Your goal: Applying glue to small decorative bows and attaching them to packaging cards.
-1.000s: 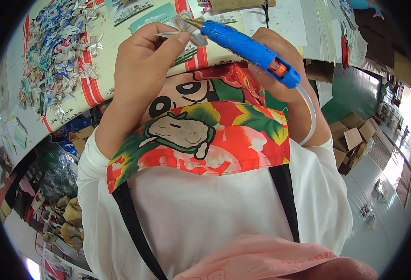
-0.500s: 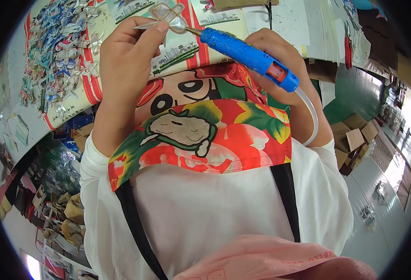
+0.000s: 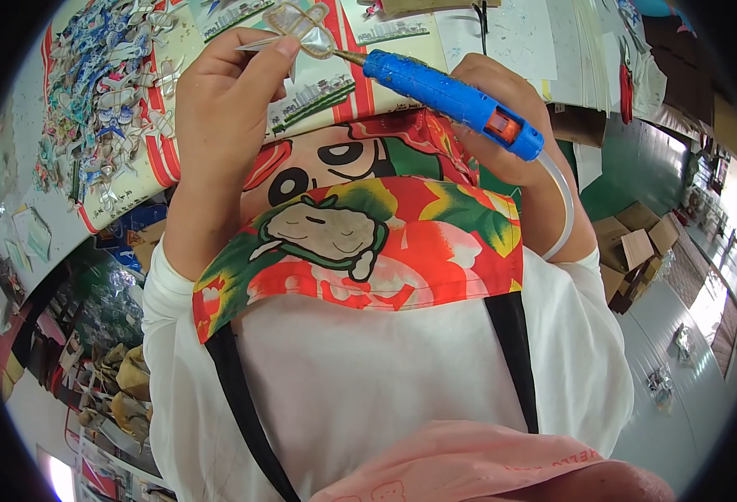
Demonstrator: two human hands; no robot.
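Pinched between the thumb and fingers of my left hand (image 3: 226,105) is a small ornament (image 3: 311,35). Its lobes look pearly and translucent, with gold-coloured rims. Pale pointed tips jut out from between the same fingers; whether they belong to the ornament I cannot tell. My right hand (image 3: 502,96) is wrapped round a blue, pen-shaped hot glue gun (image 3: 444,94). The metal nozzle of the gun meets the ornament's right edge, or comes very close to it. A translucent glue stick (image 3: 566,205) curves out of the gun's rear end, down beside my right forearm.
Many small ornaments (image 3: 105,100) in blue, white and pink are heaped on the table's left side. Printed sheets with red stripes (image 3: 163,163) cover the tabletop. Red-handled scissors (image 3: 626,92) lie at the right. Cardboard boxes (image 3: 636,251) stand on the floor at right.
The hot glue gun has shifted slightly right and down, its rear end most. The ornament is turned a little, while my left hand has barely moved.
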